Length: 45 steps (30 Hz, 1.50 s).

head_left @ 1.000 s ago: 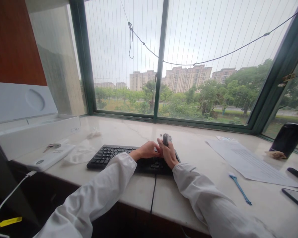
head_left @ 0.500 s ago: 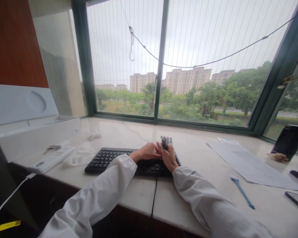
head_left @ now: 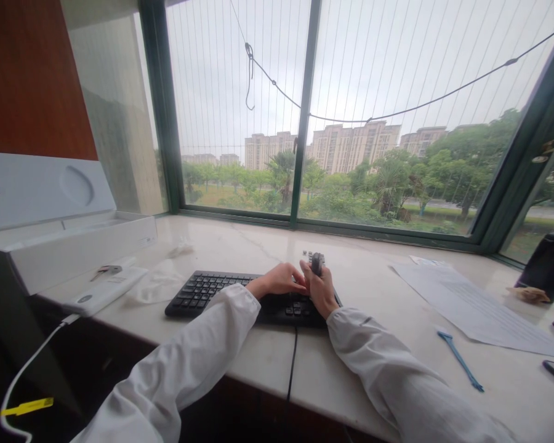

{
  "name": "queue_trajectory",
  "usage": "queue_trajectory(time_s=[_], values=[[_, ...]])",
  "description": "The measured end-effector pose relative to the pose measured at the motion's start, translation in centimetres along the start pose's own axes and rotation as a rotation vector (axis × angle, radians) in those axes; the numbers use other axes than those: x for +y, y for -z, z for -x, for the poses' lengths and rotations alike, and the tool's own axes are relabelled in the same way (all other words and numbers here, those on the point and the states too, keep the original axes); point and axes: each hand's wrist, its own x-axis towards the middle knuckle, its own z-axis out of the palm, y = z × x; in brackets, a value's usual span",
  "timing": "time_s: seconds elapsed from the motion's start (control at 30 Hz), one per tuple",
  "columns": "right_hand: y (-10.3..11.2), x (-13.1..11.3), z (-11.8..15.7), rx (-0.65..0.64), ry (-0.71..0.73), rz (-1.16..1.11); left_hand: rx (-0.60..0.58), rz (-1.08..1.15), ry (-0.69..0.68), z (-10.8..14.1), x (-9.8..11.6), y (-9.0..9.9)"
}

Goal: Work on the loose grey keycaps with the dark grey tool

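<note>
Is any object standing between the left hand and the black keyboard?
Nothing visible does: the left hand is over the black keyboard. Beside this hand is the right hand, gripping a dark object. Actual keyboard contact is unclear.

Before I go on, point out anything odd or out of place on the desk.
Small loose pieces lie on the desk just beyond the right hand; they look like keycaps, odd because those belong on the keyboard. A crumpled whitish scrap left of the keyboard looks like litter.

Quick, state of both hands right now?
Left hand: fingers bent; whether it holds anything cannot be told.
Right hand: closed around a dark object.
</note>
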Motion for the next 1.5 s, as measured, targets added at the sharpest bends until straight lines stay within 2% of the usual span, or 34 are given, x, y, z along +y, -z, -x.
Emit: queue_trajectory(time_s=[0.2,0.37,0.47,0.6,0.67,0.73,0.8,0.87,0.93,1.0,1.1,1.27,1.5], values=[[0.2,-0.5,0.1,-0.045,0.045,0.061,0.026,-0.025,-0.005,-0.2,-0.4,-0.2],[-0.3,-1.7,1.1,-0.085,0.189,0.145,0.078,-0.070,-0.010,-0.4,-0.4,-0.3],[-1.0,-3.0,1.6,-0.054,0.243,0.171,0.095,-0.087,-0.031,-0.3,-0.2,-0.2],[-0.2,-3.7,0.3,0.120,0.139,0.196,0.031,-0.015,-0.019,0.0,0.0,-0.1],[1.3,-3.5,-1.2,0.210,0.028,0.223,-0.001,0.020,0.005,0.1,0.2,-0.1],[3.5,-3.2,-2.7,0.238,-0.068,0.291,0.011,0.024,0.007,0.2,0.5,-0.1],[5.6,-2.8,-3.9,0.189,-0.108,0.475,0.025,0.013,-0.010,0.2,0.6,-0.1],[7.1,-2.3,-4.4,0.086,-0.103,0.704,0.032,0.003,-0.042,0.2,0.7,-0.2],[7.7,-1.6,-4.5,-0.015,-0.099,0.879,0.030,-0.008,-0.078,0.1,0.8,-0.4],[7.5,-0.8,-4.3,-0.097,-0.107,0.960,0.029,-0.022,-0.101,0.1,0.8,-0.6],[6.7,0.2,-4.1,-0.171,-0.129,0.970,0.062,-0.049,-0.123,0.1,1.0,-0.9],[6.4,0.4,-4.3,-0.186,-0.185,0.908,0.148,-0.039,-0.124,0.2,1.3,-0.6],[6.0,0.0,-4.1,-0.326,-0.147,0.674,0.375,-0.045,-0.025,0.0,1.0,0.2]])
